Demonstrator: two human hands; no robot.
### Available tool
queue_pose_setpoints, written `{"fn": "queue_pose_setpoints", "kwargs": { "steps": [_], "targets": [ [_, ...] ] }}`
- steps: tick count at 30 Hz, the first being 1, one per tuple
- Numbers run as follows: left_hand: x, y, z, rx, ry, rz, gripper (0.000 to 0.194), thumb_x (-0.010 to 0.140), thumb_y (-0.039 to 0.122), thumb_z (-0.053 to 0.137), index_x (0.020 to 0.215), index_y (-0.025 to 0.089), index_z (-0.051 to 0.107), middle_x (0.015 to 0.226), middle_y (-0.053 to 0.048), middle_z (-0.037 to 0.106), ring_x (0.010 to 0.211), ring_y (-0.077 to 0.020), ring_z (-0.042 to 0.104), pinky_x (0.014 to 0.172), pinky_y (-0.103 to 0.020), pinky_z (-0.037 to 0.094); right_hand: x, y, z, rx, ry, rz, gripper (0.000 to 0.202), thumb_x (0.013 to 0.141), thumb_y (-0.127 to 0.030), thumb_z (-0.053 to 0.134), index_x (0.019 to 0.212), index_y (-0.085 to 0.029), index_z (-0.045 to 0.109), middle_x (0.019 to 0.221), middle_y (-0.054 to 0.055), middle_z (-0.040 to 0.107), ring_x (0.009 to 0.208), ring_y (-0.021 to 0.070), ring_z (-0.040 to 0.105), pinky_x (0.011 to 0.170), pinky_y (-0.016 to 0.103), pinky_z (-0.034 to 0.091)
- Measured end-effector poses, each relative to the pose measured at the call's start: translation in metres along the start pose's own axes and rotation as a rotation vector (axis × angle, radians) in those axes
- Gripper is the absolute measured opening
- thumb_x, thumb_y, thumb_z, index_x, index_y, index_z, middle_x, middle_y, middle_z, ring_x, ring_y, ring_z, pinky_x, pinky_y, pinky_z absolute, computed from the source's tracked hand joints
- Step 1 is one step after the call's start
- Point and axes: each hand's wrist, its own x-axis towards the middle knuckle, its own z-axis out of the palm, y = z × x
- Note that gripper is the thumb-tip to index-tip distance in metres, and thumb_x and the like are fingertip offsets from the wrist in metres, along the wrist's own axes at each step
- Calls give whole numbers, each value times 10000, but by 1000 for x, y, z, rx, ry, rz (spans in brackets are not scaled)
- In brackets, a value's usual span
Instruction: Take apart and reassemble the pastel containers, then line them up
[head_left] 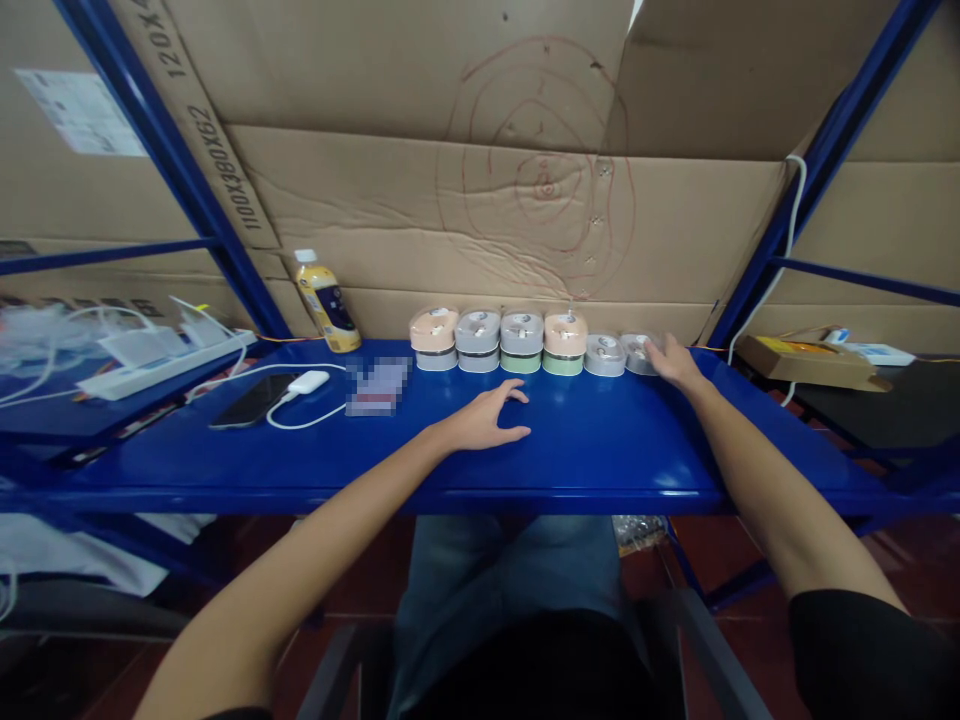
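Note:
My right hand (pixel 676 364) is at the right end of a row of small rounded cases, its fingers closed on the right side of a low grey case (pixel 640 354) with a clear cover. Beside that one is a similar single grey case (pixel 605 355). Further left the cases stand two high: a peach one (pixel 565 333) over green, a grey one (pixel 522 332) over green, another grey one (pixel 478 332) over grey, and a peach one (pixel 434 329) over grey. In front of these stacks my left hand (pixel 486 418) hovers with thumb and fingers apart, holding nothing.
The blue shelf (pixel 585 450) backs onto a cardboard wall (pixel 360 200). On its left are a drink bottle (pixel 328 303), a black phone (pixel 253 401), a white charger (pixel 308 382) with cable, and a blurred-out flat item (pixel 379 387). Blue posts (pixel 814 175) flank it.

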Motion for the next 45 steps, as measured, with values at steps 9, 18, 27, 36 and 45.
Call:
{"fn": "queue_pose_setpoints", "kwargs": {
  "steps": [9,18,27,36,45],
  "targets": [
    [-1,-3,0,-16,12,14,816,884,503,758,1567,237,401,1503,-154,619,1434,-361,559,1198,-557,429,-47,-62,5,-95,-141,-632,746,950,-569,540,1562,-144,494,1698,179,412,1581,431,340,1273,616,310],
    [0,-1,0,10,3,21,797,898,510,740,1560,230,396,1495,-150,620,1443,-352,554,1209,-541,419,-118,-81,-36,-221,5,-436,823,925,-826,454,1298,-123,662,1268,284,693,1207,500,654,990,656,528],
    [0,-2,1,-183,62,-8,1284,590,558,981,1627,206,310,1580,-246,507,1461,-409,519,1214,-592,419,-146,-127,-26,-9,-364,-669,878,777,-733,745,1440,-178,593,1278,223,722,1134,445,716,926,571,585],
    [-3,-4,-7,-100,57,179,684,782,487,872,1390,242,677,1388,-122,661,1319,-339,630,1177,-502,466,-124,-135,-23,393,-317,-827,825,829,-621,768,1497,-182,564,1415,180,678,1248,370,675,1070,550,545],
    [-2,-13,-19,28,240,31,418,920,553,673,1164,238,799,1293,-116,636,1276,-330,615,1168,-506,463,-97,-87,1,444,-369,-517,831,822,-633,774,1478,-166,566,1267,170,752,1082,345,742,962,544,609]
  ]
}}
